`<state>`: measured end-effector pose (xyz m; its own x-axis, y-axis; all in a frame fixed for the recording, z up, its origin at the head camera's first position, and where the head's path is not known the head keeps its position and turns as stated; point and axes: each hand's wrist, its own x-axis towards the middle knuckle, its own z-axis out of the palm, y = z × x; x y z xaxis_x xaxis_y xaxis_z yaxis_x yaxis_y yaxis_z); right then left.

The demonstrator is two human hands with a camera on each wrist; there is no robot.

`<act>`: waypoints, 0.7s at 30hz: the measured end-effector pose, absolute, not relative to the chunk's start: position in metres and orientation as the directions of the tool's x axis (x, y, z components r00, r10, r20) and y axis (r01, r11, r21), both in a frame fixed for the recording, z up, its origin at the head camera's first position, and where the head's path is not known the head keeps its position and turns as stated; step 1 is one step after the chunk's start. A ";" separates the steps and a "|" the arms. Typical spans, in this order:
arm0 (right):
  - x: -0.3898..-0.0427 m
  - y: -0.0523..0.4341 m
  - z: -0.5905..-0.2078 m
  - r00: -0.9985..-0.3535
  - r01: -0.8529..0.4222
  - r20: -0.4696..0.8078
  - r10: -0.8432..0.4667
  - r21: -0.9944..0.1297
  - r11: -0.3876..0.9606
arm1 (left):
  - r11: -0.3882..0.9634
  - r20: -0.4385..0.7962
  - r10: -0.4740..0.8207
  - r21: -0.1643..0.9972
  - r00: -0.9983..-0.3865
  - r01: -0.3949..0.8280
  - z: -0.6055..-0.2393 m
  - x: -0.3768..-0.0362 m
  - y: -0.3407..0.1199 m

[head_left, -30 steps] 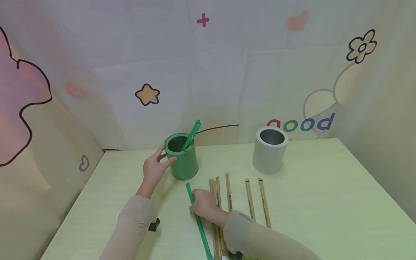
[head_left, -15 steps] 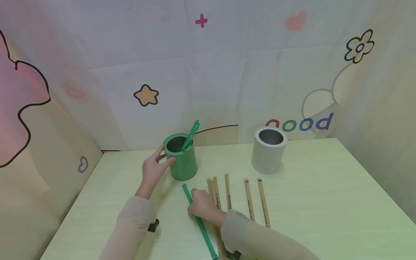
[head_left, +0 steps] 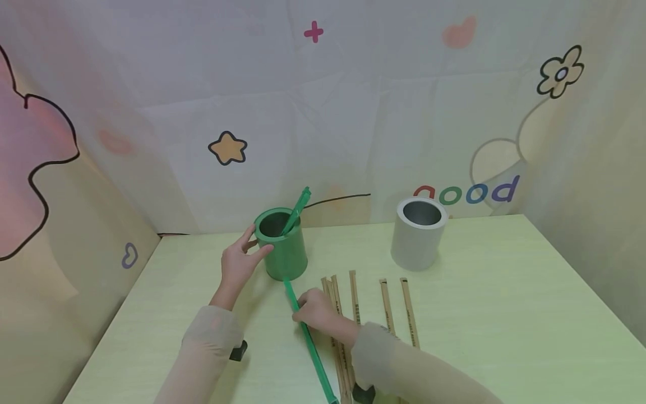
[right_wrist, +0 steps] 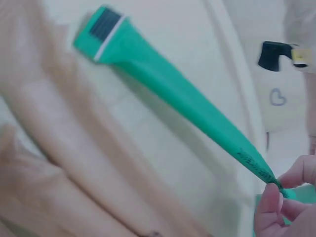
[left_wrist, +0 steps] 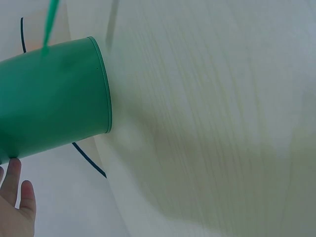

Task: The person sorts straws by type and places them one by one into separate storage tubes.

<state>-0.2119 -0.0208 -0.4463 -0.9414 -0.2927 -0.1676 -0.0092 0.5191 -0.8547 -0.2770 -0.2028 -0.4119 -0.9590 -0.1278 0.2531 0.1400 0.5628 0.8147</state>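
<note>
My right hand (head_left: 320,311) pinches a long green stick packet (head_left: 314,353) between thumb and fingertips, part-way along it. In the right wrist view the packet (right_wrist: 182,101) runs slantwise, a dark striped block on its flat end. Its far tip, in the head view, overlaps the base of a green canister (head_left: 286,255). My left hand (head_left: 239,266) holds that canister by its left side, thumb on the front and fingers near the rim. More green packets (head_left: 298,210) lean out of the canister's mouth. The left wrist view shows fingertips touching the canister wall (left_wrist: 54,94).
Several brown stick packets (head_left: 355,297) lie just right of my right hand, partly under the forearm. Two of these, including one brown packet (head_left: 410,314), lie farther right. A white canister (head_left: 419,241) stands at the back right of the pale table (head_left: 504,314), before a printed cloth.
My right hand has drawn the green packet slightly up and away from me, its far tip now nearer the green canister. The left hand keeps its place on the canister.
</note>
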 end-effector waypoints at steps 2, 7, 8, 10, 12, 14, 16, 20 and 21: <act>-0.212 -0.018 -0.439 -0.934 0.011 -0.181 -0.307 -0.876 0.483 | 0.568 0.254 -0.126 0.811 -0.959 0.139 -0.412 -0.277 -0.202; -0.215 -0.009 -0.416 -0.927 0.032 -0.189 -0.325 -0.901 0.433 | 0.568 0.253 -0.125 0.811 -0.959 0.140 -0.411 -0.277 -0.202; -0.216 -0.008 -0.410 -0.928 0.036 -0.190 -0.320 -0.901 0.432 | 0.566 0.254 -0.126 0.812 -0.959 0.140 -0.411 -0.277 -0.202; -0.217 -0.005 -0.398 -0.930 0.036 -0.187 -0.317 -0.903 0.429 | 0.564 0.258 -0.125 0.813 -0.958 0.146 -0.411 -0.276 -0.203; -0.219 -0.002 -0.384 -0.931 0.027 -0.176 -0.320 -0.907 0.420 | 0.563 0.262 -0.124 0.813 -0.957 0.149 -0.411 -0.276 -0.203; -0.221 0.001 -0.369 -0.930 0.009 -0.155 -0.334 -0.916 0.402 | 0.563 0.262 -0.125 0.813 -0.957 0.149 -0.411 -0.276 -0.202; -0.223 0.004 -0.353 -0.928 -0.010 -0.132 -0.348 -0.925 0.379 | 0.562 0.260 -0.126 0.814 -0.957 0.147 -0.411 -0.275 -0.202; -0.231 0.010 -0.324 -0.934 -0.016 -0.106 -0.340 -0.942 0.336 | 0.570 0.265 -0.131 0.809 -0.955 0.146 -0.412 -0.276 -0.201; -0.233 0.012 -0.316 -0.937 -0.016 -0.100 -0.335 -0.945 0.326 | 0.573 0.265 -0.131 0.807 -0.955 0.145 -0.413 -0.277 -0.201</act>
